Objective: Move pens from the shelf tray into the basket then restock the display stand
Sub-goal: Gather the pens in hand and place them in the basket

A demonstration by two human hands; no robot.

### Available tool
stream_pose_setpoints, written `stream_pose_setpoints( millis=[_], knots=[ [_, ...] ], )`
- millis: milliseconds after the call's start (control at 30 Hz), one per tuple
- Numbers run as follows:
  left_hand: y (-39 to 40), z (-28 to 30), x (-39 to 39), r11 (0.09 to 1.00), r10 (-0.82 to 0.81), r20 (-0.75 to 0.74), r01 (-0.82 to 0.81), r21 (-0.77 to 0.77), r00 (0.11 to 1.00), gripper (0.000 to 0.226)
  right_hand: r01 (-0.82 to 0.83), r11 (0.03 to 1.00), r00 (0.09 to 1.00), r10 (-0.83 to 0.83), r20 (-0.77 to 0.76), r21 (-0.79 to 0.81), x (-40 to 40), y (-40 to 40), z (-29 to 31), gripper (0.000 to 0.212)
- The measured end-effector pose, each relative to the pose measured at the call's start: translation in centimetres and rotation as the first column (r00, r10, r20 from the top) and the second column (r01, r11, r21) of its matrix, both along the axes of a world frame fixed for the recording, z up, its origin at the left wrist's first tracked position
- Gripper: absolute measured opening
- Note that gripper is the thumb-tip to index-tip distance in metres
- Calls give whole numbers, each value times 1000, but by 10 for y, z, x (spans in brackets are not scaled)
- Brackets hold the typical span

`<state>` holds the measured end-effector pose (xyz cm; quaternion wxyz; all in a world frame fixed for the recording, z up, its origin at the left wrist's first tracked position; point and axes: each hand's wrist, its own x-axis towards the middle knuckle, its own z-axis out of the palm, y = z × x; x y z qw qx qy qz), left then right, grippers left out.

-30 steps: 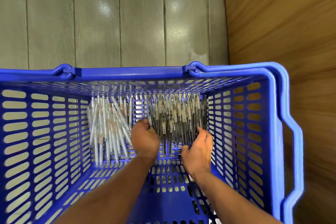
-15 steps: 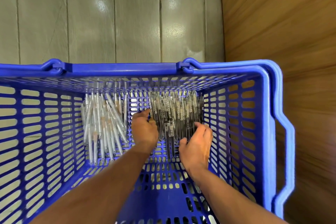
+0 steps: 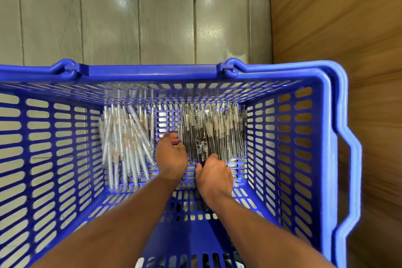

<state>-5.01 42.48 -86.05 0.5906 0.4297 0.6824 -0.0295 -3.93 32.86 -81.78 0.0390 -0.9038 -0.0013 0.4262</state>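
gathering the dark pen pile in the basket

both hands are down inside the blue basket (image 3: 328, 115), working the dark pens (image 3: 213, 132) that lie as a pile on the basket floor, toward the far right corner. the white pens (image 3: 124, 139) lie in a separate heap to the left, a bare strip of floor between the two piles

left hand (image 3: 171, 156) sits at the left edge of the dark pile, fingers curled in against the side of it, thumb tucked near the pen ends; looks like a cupping hold on the pile edge, but whether any pens are actually pinched i cannot tell. right hand (image 3: 214, 172) is at the near ends of the dark pens, fingers curled under so the tips are hidden; it looks closed on a few pen ends, not certain

judgement: the step is collecting a bundle of dark pens, likely for the display stand, which is not in view

to do it well: square the pens parallel first, squeeze from both sides, get fingers under the bundle before lifting. the sleeves look slick, so a loose grab could let pens fan out or drop through the floor slots. keep clear of the white heap so the types don't mix
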Motion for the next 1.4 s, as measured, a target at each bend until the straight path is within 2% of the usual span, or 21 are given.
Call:
stream_pose_setpoints(
  millis=[167,300,400,533,633,667,833,1033,1200,1333,1400],
  knots=[
    [1,4,0,981,-168,-49,172,88,985,25,105,994,994,-105,-8,40,1,-6,-1,26],
    [1,5,3,921,-333,-111,348,175,936,25,203,970,978,-208,22,135,13,-13,3,25],
    [0,6,9,917,-333,-113,349,192,936,26,249,955,966,-256,26,164,38,-15,3,28],
    [2,5,16,919,-331,-103,345,191,938,27,126,991,984,-132,121,52,73,-16,-1,27],
    [7,10,21,945,-272,-50,277,176,961,32,67,998,987,-68,146,14,85,-16,0,29],
    [9,11,21,928,-308,-73,317,196,948,34,56,998,988,-58,144,16,85,-16,1,32],
    [15,23,14,893,-411,-136,428,138,902,34,169,984,980,-174,100,57,74,-23,11,49],
    [18,72,5,850,-503,-113,514,117,857,37,184,980,982,-179,-63,74,63,-35,44,33],
    [29,141,6,842,-528,-62,532,95,847,31,267,951,958,-245,-148,156,66,-46,100,21],
    [42,229,10,824,-566,2,566,21,824,22,406,883,905,-353,-235,235,64,-59,172,10],
    [50,285,14,796,-605,37,604,35,795,23,522,799,849,-453,-270,298,61,-65,221,11]
  ],
)
